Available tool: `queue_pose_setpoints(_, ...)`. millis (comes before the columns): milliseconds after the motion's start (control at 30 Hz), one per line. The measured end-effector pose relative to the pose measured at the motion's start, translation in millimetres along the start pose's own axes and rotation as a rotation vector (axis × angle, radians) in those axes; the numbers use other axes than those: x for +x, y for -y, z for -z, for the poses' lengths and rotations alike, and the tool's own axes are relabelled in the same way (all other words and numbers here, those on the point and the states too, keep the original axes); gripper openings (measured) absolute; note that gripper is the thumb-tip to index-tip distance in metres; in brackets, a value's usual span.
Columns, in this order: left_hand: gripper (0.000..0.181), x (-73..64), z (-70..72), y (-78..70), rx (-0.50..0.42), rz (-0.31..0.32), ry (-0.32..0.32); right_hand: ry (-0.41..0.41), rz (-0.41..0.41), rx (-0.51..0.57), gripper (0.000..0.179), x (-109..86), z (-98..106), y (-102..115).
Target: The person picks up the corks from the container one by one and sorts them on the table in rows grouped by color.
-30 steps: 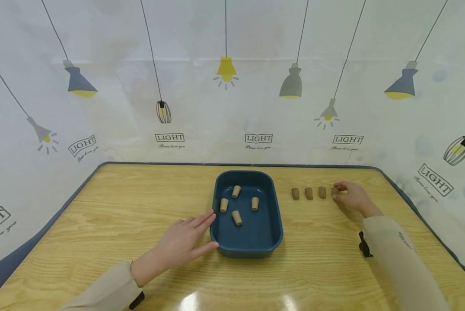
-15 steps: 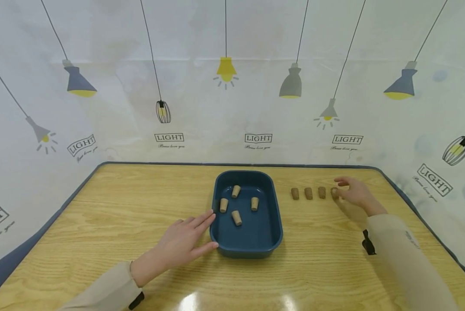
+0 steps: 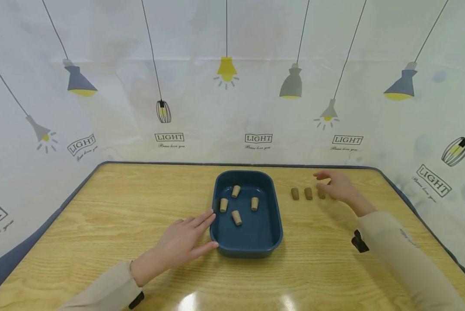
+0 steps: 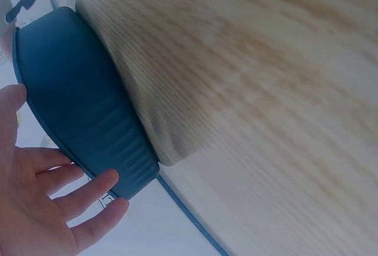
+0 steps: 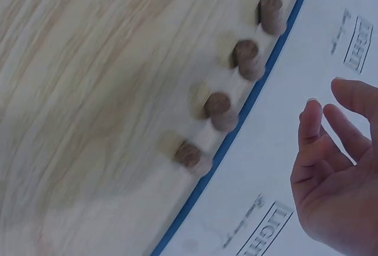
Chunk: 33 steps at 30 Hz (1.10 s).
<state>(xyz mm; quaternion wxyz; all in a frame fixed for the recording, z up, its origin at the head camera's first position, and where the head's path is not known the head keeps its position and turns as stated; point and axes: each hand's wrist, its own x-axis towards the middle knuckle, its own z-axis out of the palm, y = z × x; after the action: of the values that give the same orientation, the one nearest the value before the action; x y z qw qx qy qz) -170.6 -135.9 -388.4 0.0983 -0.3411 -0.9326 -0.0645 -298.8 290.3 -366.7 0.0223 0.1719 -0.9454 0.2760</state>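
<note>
A dark blue rectangular tray [image 3: 252, 237] stands mid-table with several light tapered corks [image 3: 237, 218] scattered on its floor. My left hand [image 3: 178, 244] touches the tray's left rim with straight, spread fingers; the left wrist view shows its fingertips along the rim of the tray's outer wall [image 4: 82, 102]. To the right of the tray, several darker brown corks [image 3: 295, 194] form a row. Over the row's right end is my right hand [image 3: 339, 188], hiding some of them. In the right wrist view the whole row of corks [image 5: 220, 111] shows, apart from loosely bent fingers that hold nothing.
The wooden table [image 3: 139, 190] has a dark blue edge at the back. Right behind it rises a pale wall covering [image 3: 201, 95] printed with lamps and lettering. A black strap piece [image 3: 359, 242] hangs at the right sleeve.
My right hand has let go of the rightmost brown cork, lifted, and shifted left over the row. The left hand and the tray have stayed put.
</note>
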Motion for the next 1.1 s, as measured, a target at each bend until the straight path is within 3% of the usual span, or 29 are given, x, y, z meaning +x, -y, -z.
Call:
queue_pose_setpoints(400, 0.070, -0.3, 1.3, -1.2, -0.007, -0.002, -0.007, 0.093, 0.085, 0.089, 0.035, 9.0, -22, 51)
queue_pose_setpoints(600, 0.070, -0.3, 1.0, -0.9, -0.006, 0.003, -0.003, 0.106, 0.132, 0.070, 0.032, 13.5, -29, 74)
queue_pose_setpoints(800, 0.070, -0.1, 0.8, -0.9, -0.009, 0.010, 0.003, 0.162, 0.134, 0.123, 0.035, 20.5, -30, 98)
queue_pose_setpoints(1100, 0.071, 0.4, 0.9, -1.0, -0.014, 0.008, 0.005, 0.173, 0.207, 0.034, 0.032, 36.5, -38, 134)
